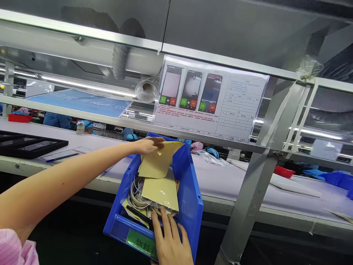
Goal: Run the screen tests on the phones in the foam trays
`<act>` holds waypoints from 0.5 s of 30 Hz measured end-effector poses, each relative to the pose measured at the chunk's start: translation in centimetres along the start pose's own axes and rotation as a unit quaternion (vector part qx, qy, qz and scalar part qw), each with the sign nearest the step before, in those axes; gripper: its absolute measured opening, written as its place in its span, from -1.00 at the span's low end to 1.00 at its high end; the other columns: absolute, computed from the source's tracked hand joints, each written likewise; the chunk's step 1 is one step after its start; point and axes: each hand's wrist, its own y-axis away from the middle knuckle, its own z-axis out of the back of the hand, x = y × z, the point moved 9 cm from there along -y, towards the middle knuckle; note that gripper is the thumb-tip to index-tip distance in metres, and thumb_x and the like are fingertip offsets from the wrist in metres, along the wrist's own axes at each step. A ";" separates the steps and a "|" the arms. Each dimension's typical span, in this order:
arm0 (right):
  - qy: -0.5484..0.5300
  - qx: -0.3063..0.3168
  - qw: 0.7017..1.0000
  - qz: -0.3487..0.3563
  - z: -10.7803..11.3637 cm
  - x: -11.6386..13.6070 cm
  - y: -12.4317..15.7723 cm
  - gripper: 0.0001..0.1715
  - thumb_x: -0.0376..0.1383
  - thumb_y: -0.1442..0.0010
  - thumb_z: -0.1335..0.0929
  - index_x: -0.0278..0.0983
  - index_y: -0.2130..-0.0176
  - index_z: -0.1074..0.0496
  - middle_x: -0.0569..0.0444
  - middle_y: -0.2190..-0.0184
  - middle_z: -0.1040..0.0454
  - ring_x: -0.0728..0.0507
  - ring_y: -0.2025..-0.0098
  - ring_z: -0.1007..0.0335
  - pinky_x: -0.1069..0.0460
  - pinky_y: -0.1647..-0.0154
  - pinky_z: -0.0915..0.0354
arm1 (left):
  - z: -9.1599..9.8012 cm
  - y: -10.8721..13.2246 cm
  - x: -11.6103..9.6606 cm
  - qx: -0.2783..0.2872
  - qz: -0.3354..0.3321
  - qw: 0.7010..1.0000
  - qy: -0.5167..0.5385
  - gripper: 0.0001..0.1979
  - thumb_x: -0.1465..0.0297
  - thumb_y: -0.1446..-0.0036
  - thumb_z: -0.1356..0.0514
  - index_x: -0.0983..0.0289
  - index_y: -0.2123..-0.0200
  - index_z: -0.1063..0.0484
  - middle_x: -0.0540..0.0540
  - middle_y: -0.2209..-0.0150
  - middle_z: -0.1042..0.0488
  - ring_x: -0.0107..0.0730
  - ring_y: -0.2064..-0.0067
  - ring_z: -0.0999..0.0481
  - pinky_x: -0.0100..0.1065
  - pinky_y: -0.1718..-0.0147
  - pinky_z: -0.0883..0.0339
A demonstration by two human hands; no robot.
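A blue plastic bin (195, 191) with a green label (140, 243) on its front is tilted at the table's front edge. At the bin's far end my left hand (149, 146) is closed on a yellow sheet (157, 163), lifting its upper part. My right hand (175, 241) grips the bin's front wall, its fingers reaching over the lip; the thumb is mostly hidden. Inside lie a flat yellow piece (161, 191) with clear wrap along its edge, coiled white cables (134, 193) and a black stick-like item (138, 215).
A black tray (33, 147) and a pen (62, 157) on papers are on the white table (217, 180) to the left. A metal post (249, 206) stands at right. A printed sheet (209, 99) hangs from the rail above. People in blue are in the background.
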 end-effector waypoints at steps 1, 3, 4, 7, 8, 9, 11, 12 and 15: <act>0.002 0.001 1.000 0.000 0.0 0.0 0.0 -0.04 -0.08 0.27 -0.53 -0.11 -0.12 -0.26 -0.01 -0.13 -0.29 -0.29 -0.04 -0.29 -0.11 0.04 -0.23 | -0.1 0.1 -0.2 0.007 -0.003 1.000 0.006 -0.59 0.23 -0.22 0.11 0.27 -0.03 -0.28 0.12 0.02 -0.43 -0.30 0.04 -0.39 -0.39 0.14 -0.23; 0.001 0.005 1.000 -0.002 0.2 0.0 -0.1 -0.04 -0.06 0.27 -0.54 -0.11 -0.11 -0.26 0.01 -0.14 -0.28 -0.28 -0.05 -0.28 -0.09 0.03 -0.22 | -0.8 0.3 -0.9 0.044 -0.016 0.999 0.018 -0.58 0.20 -0.18 0.03 0.30 0.00 -0.34 0.12 0.04 -0.44 -0.26 0.04 -0.39 -0.39 0.14 -0.23; 0.001 0.006 1.000 -0.005 0.3 0.0 -0.1 -0.04 -0.05 0.27 -0.54 -0.10 -0.11 -0.26 0.03 -0.15 -0.28 -0.27 -0.06 -0.27 -0.08 0.02 -0.21 | -1.3 0.5 -1.3 0.073 -0.025 0.997 0.024 -0.59 0.20 -0.15 -0.03 0.31 0.04 -0.38 0.12 0.08 -0.47 -0.26 0.08 -0.41 -0.39 0.16 -0.24; 0.001 0.007 1.000 -0.011 0.4 -0.1 -0.1 -0.01 -0.02 0.29 -0.54 -0.09 -0.11 -0.25 0.07 -0.15 -0.28 -0.24 -0.07 -0.25 -0.06 0.00 -0.19 | -2.8 1.4 -2.6 0.159 -0.061 0.984 0.045 -0.61 0.24 0.00 -0.20 0.29 0.10 -0.46 0.06 0.19 -0.52 -0.29 0.17 -0.45 -0.42 0.22 -0.26; 0.002 0.009 1.000 -0.011 0.4 -0.1 0.0 -0.01 -0.02 0.29 -0.54 -0.09 -0.11 -0.24 0.07 -0.15 -0.28 -0.23 -0.08 -0.25 -0.05 0.00 -0.19 | -3.1 1.7 -2.9 0.176 -0.073 0.980 0.052 -0.58 0.27 0.05 -0.24 0.28 0.08 -0.45 0.05 0.16 -0.51 -0.29 0.16 -0.45 -0.42 0.21 -0.25; 0.004 0.012 1.000 -0.010 0.3 -0.1 0.0 -0.01 -0.03 0.28 -0.54 -0.09 -0.12 -0.23 0.06 -0.14 -0.28 -0.23 -0.08 -0.24 -0.05 0.00 -0.18 | -3.3 2.0 -3.2 0.188 -0.082 0.977 0.058 -0.54 0.29 0.09 -0.27 0.27 0.05 -0.44 0.06 0.11 -0.50 -0.29 0.14 -0.44 -0.42 0.19 -0.25; 0.005 0.016 1.000 -0.008 0.1 -0.1 0.1 -0.03 -0.04 0.24 -0.52 -0.10 -0.14 -0.21 0.03 -0.15 -0.27 -0.25 -0.09 -0.23 -0.06 -0.01 -0.17 | -3.4 2.6 -3.7 0.201 -0.095 0.973 0.068 -0.51 0.29 0.11 -0.28 0.28 0.05 -0.44 0.07 0.08 -0.47 -0.28 0.12 -0.42 -0.43 0.18 -0.24; 0.005 0.017 1.000 -0.008 0.1 -0.1 0.0 -0.04 -0.05 0.22 -0.51 -0.11 -0.14 -0.21 0.02 -0.14 -0.27 -0.26 -0.08 -0.23 -0.07 -0.01 -0.16 | -3.4 2.8 -3.9 0.206 -0.098 0.971 0.072 -0.54 0.25 0.09 -0.27 0.29 0.08 -0.45 0.07 0.10 -0.48 -0.28 0.13 -0.42 -0.43 0.20 -0.25; 0.003 0.012 1.000 -0.010 0.3 -0.3 -0.2 -0.06 -0.04 0.21 -0.51 -0.11 -0.13 -0.22 0.02 -0.13 -0.28 -0.26 -0.08 -0.22 -0.08 -0.02 -0.15 | -3.5 3.8 -4.4 0.222 -0.098 0.967 0.078 -0.61 0.13 -0.01 -0.18 0.30 0.21 -0.50 0.03 0.26 -0.49 -0.34 0.26 -0.42 -0.45 0.33 -0.25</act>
